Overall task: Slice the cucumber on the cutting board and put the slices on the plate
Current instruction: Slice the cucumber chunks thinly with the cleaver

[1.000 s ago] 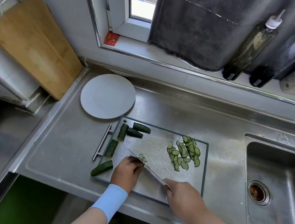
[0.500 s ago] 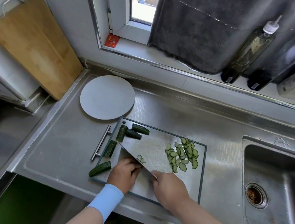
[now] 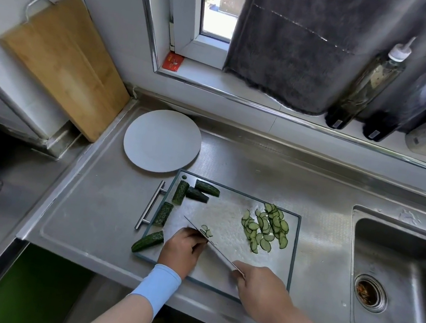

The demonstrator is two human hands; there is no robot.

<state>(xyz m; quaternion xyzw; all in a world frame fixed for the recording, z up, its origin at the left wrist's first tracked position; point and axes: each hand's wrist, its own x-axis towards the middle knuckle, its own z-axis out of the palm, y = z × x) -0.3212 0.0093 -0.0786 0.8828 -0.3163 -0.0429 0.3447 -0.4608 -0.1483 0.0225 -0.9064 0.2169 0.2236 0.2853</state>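
Mid-slicing: right grip [image 3: 260,290] clamps the knife [image 3: 214,247]; left grip [image 3: 181,249] curls against the blade, hold hidden. Next: feed pieces [image 3: 195,193] from the board's [image 3: 225,217] 10 o'clock.

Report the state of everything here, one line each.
plate, empty.
cutting board, carries chunks and slices.
cucumber slices, piled on the board's right.
cucumber chunks, five uncut, along the board's left.
knife, held, blade at the board.
right hand, grips the knife handle.
left hand, fingers curled by the blade; contents hidden.
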